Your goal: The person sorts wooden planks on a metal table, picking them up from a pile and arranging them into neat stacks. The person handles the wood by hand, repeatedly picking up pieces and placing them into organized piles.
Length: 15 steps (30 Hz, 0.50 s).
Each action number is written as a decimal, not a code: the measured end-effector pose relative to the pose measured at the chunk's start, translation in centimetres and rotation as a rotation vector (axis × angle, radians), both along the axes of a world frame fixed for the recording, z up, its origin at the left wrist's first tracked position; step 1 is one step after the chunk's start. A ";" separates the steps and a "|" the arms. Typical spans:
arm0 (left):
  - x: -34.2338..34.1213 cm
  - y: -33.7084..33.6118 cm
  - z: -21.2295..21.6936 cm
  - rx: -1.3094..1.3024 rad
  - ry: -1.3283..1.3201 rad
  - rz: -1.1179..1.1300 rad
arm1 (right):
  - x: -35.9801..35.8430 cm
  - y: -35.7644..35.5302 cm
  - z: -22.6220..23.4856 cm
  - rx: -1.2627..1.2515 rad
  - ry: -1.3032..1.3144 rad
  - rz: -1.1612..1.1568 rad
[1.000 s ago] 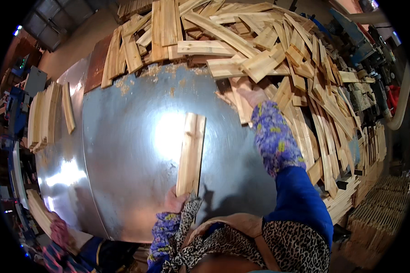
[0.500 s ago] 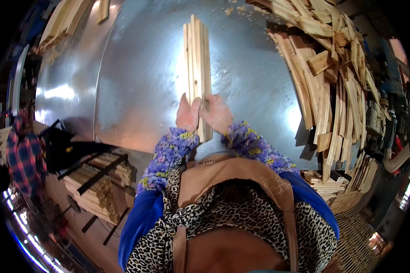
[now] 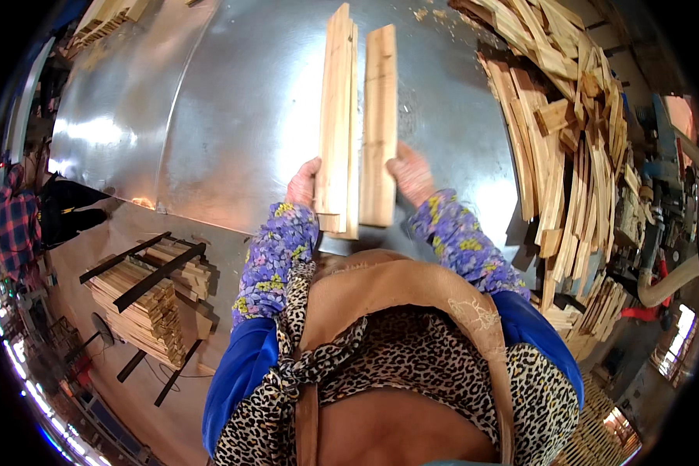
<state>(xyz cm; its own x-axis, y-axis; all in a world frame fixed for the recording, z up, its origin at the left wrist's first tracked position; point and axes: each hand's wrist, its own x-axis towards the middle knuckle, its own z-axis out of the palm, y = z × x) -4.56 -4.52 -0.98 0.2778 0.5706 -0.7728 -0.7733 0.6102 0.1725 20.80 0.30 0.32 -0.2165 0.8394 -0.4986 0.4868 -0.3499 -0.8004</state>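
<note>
Head view shows, at upper centre of the frame, the left hand gripping narrow boards and the right hand a single board, all probably light, stiff, best held by long edges, though finger placement underneath is hidden.

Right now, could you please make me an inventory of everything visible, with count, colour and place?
Left planks: at least two, pale wood, at the left hand
Right plank: one, pale wood, at the right hand
Metal table: one, silver-grey, centre
Loose boards: many, yellowish, table's right
Board stack: one, pale, upper left
Floor stack: one, yellowish, lower left
Bars: several, black, around the floor stack
Co-worker: one, plaid shirt, far left
Hose: one, beige, far right
Apron: one, brown, on the person
Sleeves: two, purple floral, forearms
Left hand: one, bare, centre
Right hand: one, bare, right of centre
</note>
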 end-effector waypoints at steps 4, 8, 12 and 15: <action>-2.5 0.3 -2.1 0.195 0.989 -0.472 | -8.3 -2.0 -4.8 0.115 0.134 0.118; -6.3 -2.2 -1.7 0.440 1.327 -0.309 | -13.4 -2.3 -2.7 -0.073 0.290 0.217; -8.2 -2.7 1.7 0.358 1.869 -0.869 | -17.4 -0.8 -7.8 0.022 0.173 0.500; -7.6 -1.8 4.7 -0.003 1.810 -0.934 | -15.0 4.9 -13.0 0.232 0.218 0.440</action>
